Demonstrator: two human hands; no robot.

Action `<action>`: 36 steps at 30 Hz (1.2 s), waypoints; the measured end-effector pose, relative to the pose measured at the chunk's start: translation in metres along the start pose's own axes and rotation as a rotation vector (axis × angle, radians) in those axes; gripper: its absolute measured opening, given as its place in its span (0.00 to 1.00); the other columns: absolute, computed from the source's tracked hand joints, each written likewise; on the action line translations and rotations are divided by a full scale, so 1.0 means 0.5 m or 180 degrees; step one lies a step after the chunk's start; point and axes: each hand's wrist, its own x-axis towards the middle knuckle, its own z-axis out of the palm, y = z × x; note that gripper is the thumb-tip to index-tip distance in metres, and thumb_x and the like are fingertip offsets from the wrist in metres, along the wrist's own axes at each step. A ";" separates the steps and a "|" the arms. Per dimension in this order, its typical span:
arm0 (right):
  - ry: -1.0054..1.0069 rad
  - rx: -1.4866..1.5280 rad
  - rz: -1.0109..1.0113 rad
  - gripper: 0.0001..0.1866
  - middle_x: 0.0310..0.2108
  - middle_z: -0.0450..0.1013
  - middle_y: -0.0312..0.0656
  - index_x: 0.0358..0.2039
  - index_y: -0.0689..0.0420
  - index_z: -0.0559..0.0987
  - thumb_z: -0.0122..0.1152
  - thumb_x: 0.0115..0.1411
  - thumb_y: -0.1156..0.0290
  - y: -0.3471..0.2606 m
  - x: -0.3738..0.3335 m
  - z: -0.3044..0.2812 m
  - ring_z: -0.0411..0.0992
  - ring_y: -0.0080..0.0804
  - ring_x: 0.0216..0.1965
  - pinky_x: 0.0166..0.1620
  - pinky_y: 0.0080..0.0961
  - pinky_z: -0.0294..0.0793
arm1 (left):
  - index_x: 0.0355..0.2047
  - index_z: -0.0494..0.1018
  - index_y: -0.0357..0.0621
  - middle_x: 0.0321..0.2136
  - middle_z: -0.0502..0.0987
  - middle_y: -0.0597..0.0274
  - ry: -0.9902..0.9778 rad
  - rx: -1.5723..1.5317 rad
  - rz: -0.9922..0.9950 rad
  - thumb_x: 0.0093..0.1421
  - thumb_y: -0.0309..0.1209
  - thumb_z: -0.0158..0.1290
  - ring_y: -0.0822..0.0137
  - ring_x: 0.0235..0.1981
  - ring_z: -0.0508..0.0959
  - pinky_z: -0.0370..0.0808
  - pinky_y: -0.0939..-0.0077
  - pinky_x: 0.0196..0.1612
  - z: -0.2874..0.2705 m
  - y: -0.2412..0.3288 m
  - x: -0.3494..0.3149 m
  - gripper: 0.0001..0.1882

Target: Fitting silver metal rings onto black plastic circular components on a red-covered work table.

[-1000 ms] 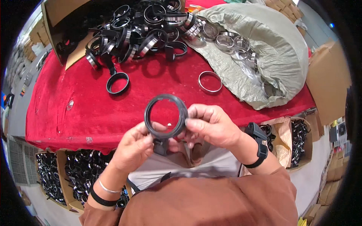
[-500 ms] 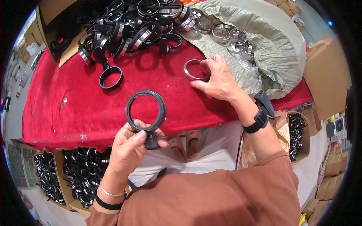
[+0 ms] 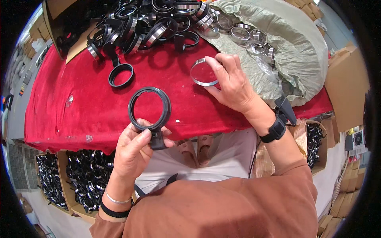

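My left hand (image 3: 137, 146) grips a black plastic ring holder (image 3: 167, 109) by its short stem, with the round opening turned up toward me. Between the thumb and fingers of my right hand (image 3: 234, 85), a thin silver metal ring (image 3: 205, 83) is held by its edge, tilted above the red cloth. The two rings are apart. A second black ring holder (image 3: 111, 79) lies on the red cloth (image 3: 79, 115), beyond my left hand.
A heap of black holders with silver rings (image 3: 154, 33) covers the far side of the table. Loose silver rings (image 3: 240, 35) lie on a pale woven sack (image 3: 293, 43) at far right. Cartons of assembled pieces (image 3: 89, 178) stand below the table's near edge.
My right hand has lifted the silver ring and tipped it more upright. The left hand, still holding the black holder, has shifted slightly up in the picture.
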 end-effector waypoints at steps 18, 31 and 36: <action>0.0682 0.2749 0.1428 0.43 0.45 0.67 0.45 0.56 0.67 0.59 0.73 0.41 0.76 -0.082 -0.004 -0.041 0.70 0.30 0.44 0.46 0.26 0.74 | 0.46 0.65 0.45 0.38 0.73 0.51 0.0019 -0.0597 0.0296 0.51 0.18 0.56 0.65 0.33 0.77 0.75 0.65 0.43 0.023 -0.011 0.063 0.22; 0.0178 0.6268 0.3113 0.22 0.41 0.73 0.48 0.49 0.68 0.67 0.57 0.61 0.65 -0.132 0.004 -0.073 0.74 0.32 0.40 0.42 0.27 0.76 | 0.37 0.62 0.38 0.37 0.76 0.50 -0.0155 0.0488 0.1052 0.55 0.15 0.53 0.69 0.31 0.78 0.78 0.79 0.35 0.098 -0.052 0.137 0.13; 0.0278 0.2866 0.2071 0.34 0.48 0.67 0.50 0.54 0.67 0.65 0.68 0.48 0.72 -0.145 -0.009 -0.071 0.70 0.39 0.44 0.46 0.28 0.74 | 0.36 0.68 0.36 0.27 0.75 0.60 -0.0314 0.1054 0.0831 0.56 0.23 0.55 0.72 0.23 0.76 0.74 0.79 0.28 0.085 0.000 0.150 0.09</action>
